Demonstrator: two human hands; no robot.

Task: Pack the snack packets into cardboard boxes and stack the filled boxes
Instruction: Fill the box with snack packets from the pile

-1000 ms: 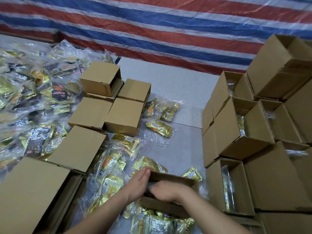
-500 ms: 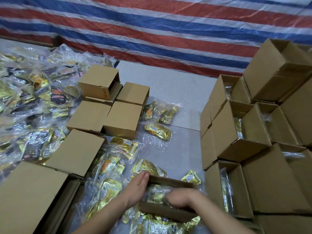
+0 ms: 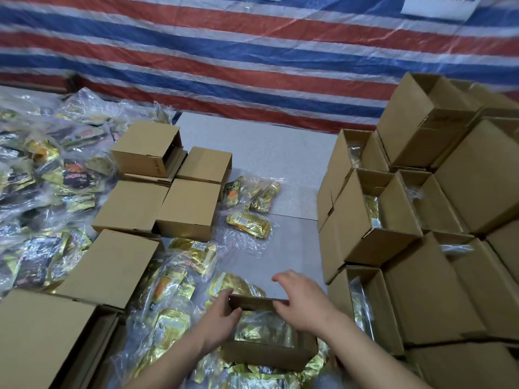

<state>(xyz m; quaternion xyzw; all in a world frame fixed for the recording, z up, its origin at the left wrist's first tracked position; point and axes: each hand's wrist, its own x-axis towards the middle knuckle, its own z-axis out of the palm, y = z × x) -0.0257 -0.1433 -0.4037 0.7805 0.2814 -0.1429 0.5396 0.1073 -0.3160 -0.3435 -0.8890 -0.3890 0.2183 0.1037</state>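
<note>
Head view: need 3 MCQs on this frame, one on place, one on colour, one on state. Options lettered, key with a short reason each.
1. Where is the stack of filled boxes?
A. On the person's right
B. On the person's left
C. Against the far wall, centre

2. What colour are the stripes on the tarp behind the floor?
A. Green and yellow
B. Red, blue and white
C. Black and grey

3. What is the state of the box between the hands?
A. Sealed with tape
B. Flattened
C. Open on top with packets inside

Key:
1 A, the boxes pile up along the right edge of the view.
2 B, the tarp shows red, blue and white bands.
3 C, shiny packets show inside it, with the left hand and right hand at its open rim.
</note>
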